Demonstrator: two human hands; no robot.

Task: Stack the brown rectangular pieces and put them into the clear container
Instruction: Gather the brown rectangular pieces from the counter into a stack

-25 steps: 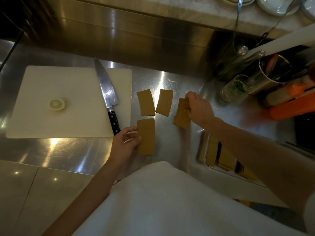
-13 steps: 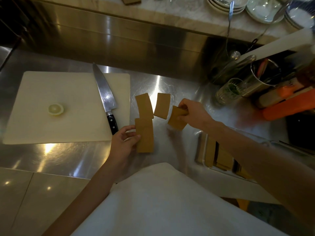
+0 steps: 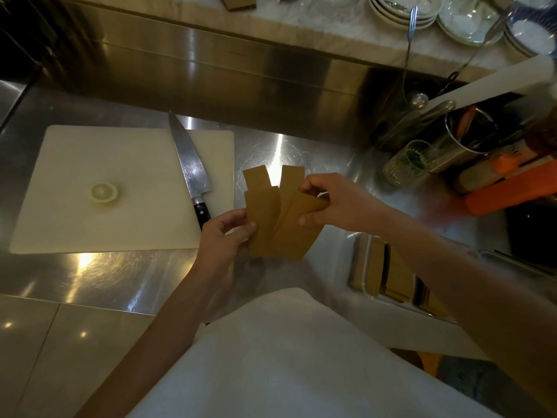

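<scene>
My left hand (image 3: 224,236) grips a brown rectangular piece (image 3: 261,221) by its left edge, lifted over the steel counter. My right hand (image 3: 334,202) pinches a second brown piece (image 3: 297,236) at its top corner; it lies tilted across the first, overlapping it. Two more brown pieces (image 3: 256,176) (image 3: 291,175) lie flat on the counter just behind, partly hidden by the held ones. The clear container (image 3: 360,260) sits at the right under my right forearm, with several brown pieces standing inside.
A white cutting board (image 3: 75,164) lies to the left with a lemon slice (image 3: 104,193) and a chef's knife (image 3: 191,170) on it. Utensil holders, a glass (image 3: 405,162) and orange items (image 3: 509,191) crowd the right back. Plates stand on the upper shelf.
My right hand lifted its brown piece off the counter and carried it left onto the piece in my left hand. My left hand raised its piece slightly.
</scene>
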